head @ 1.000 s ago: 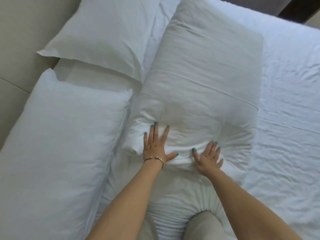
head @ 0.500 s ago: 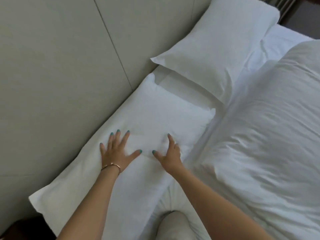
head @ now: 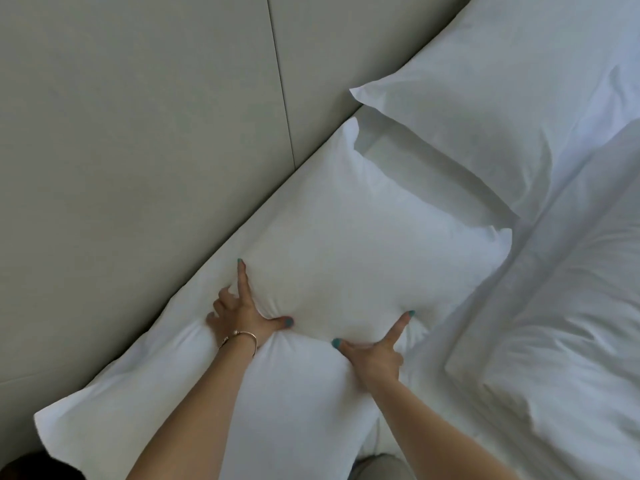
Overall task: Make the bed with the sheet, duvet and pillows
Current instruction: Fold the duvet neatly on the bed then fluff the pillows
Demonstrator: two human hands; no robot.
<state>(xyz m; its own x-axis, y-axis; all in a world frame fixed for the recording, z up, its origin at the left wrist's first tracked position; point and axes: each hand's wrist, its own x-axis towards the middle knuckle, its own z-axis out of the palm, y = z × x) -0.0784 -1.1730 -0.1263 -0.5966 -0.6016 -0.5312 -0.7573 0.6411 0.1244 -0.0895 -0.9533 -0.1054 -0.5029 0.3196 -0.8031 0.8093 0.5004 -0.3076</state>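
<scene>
A long white pillow lies along the padded headboard. Both my hands are sunk into its near half. My left hand, with a bracelet at the wrist, has its forefinger and thumb spread and its other fingers curled into the pillow's far edge. My right hand grips the pillow's near edge the same way, and the fabric bunches between the two thumbs. A second white pillow lies further along the headboard. A third, larger pillow lies at the right on the white sheet.
The grey headboard fills the upper left. My knee in pale trousers rests on the mattress at the bottom edge. A dark patch of floor shows at the bottom left corner.
My hands left the large pillow at the right and went to the pillow by the headboard. They lay flat on it half a second ago; now they dig in and grip it.
</scene>
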